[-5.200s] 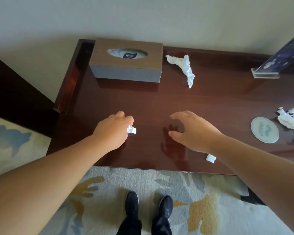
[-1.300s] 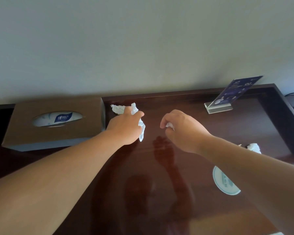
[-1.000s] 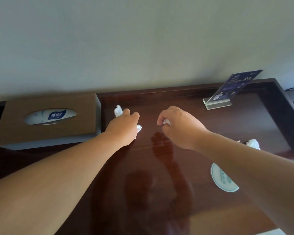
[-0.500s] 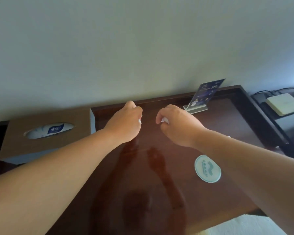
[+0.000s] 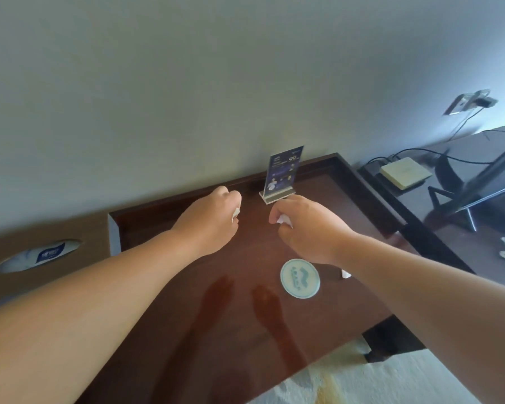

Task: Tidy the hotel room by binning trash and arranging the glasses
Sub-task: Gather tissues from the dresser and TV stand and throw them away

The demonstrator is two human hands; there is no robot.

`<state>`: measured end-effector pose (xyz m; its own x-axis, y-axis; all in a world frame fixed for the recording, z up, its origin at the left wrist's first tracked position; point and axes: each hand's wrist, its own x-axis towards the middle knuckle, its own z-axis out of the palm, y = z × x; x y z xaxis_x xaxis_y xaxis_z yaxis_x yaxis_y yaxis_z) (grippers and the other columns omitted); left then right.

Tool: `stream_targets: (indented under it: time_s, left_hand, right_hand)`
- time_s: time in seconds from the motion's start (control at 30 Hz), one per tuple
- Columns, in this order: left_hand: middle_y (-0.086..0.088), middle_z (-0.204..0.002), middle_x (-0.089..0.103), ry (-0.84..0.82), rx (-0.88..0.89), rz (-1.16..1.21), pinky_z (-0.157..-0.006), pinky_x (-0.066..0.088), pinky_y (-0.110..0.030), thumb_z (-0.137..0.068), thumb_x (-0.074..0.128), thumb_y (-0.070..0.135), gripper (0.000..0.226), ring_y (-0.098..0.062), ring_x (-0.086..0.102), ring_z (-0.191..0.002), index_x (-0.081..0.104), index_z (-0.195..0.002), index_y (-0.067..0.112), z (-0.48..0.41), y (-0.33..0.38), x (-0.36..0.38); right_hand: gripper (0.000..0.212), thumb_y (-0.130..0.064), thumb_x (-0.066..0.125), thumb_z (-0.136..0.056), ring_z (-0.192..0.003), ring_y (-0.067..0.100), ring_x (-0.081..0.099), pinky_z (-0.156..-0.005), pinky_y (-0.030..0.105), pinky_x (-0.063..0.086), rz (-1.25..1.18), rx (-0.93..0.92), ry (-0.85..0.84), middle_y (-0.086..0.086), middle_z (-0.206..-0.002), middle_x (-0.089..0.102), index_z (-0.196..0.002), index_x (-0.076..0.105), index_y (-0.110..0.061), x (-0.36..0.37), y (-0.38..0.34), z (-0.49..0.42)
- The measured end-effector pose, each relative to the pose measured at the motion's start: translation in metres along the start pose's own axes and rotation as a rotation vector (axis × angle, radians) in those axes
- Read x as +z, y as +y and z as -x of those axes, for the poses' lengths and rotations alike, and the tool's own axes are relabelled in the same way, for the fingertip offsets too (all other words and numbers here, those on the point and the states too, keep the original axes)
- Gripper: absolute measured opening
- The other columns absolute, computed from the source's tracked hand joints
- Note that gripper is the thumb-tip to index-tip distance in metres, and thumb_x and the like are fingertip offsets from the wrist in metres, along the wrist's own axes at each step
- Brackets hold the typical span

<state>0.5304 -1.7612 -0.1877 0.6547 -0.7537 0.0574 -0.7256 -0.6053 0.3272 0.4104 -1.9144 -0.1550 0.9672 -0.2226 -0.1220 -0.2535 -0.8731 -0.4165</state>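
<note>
Both fists hover apart above the desk (image 5: 239, 339): left hand (image 5: 213, 225), right hand (image 5: 306, 228), each clamped on tissue.
By the left thumb a white tissue wad (image 5: 235, 213) shows; under the right's curled fingers a tissue scrap (image 5: 285, 221). Toward the desk's right edge lies a round coaster (image 5: 300, 279), with a small white bit (image 5: 345, 274), probably tissue, just beside it and partly behind the forearm. At the back edge is a card stand (image 5: 283, 173), at the left end a tissue box (image 5: 41, 258).

desk top (image 5: 233, 310): dark wood, glossy, mirror-smooth
tissue box cover (image 5: 85, 231): brown wood-look, matt
sign holder (image 5: 277, 197): clear plastic base, glossy card
coaster (image 5: 300, 278): pale, matt
tissue scrap (image 5: 283, 220): white crumpled paper
tissue wad (image 5: 236, 212): white paper
</note>
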Motion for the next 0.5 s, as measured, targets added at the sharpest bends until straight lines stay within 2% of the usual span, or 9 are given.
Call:
stream_targets:
  time_s: [0.17, 0.27, 0.5]
  left_hand:
    - [-0.002, -0.086, 0.056, -0.002, -0.013, 0.020, -0.062, 0.041, -0.037, -0.088, 0.044, 0.008, 0.010, -0.027, 0.052, -0.075, 0.044, -0.091, 0.018, 0.009, 0.056, 0.003]
    - [0.002, -0.095, 0.058, -0.006, -0.036, 0.016, -0.068, 0.046, -0.038, -0.087, 0.046, 0.012, 0.013, -0.024, 0.054, -0.080, 0.047, -0.096, 0.022, 0.018, 0.095, 0.011]
    - [0.006, -0.099, 0.054, 0.020, -0.091, -0.018, -0.067, 0.040, -0.034, -0.088, 0.045, 0.012, 0.017, -0.022, 0.052, -0.084, 0.050, -0.098, 0.024, 0.027, 0.178, 0.029]
  right_hand:
    - [0.023, -0.020, 0.047, -0.092, -0.094, 0.014, 0.053, -0.075, 0.024, 0.039, -0.007, -0.006, 0.034, -0.009, -0.111, 0.051, -0.111, 0.060, -0.027, -0.020, 0.039, 0.035]
    - [0.024, -0.020, 0.047, -0.092, -0.094, 0.015, 0.055, -0.076, 0.026, 0.042, -0.020, -0.038, 0.038, -0.008, -0.112, 0.053, -0.111, 0.060, -0.028, -0.031, 0.062, 0.059]
    - [0.024, -0.017, 0.047, -0.093, -0.095, 0.015, 0.057, -0.075, 0.024, 0.046, -0.015, -0.099, 0.042, -0.008, -0.116, 0.054, -0.112, 0.059, -0.027, -0.059, 0.120, 0.109]
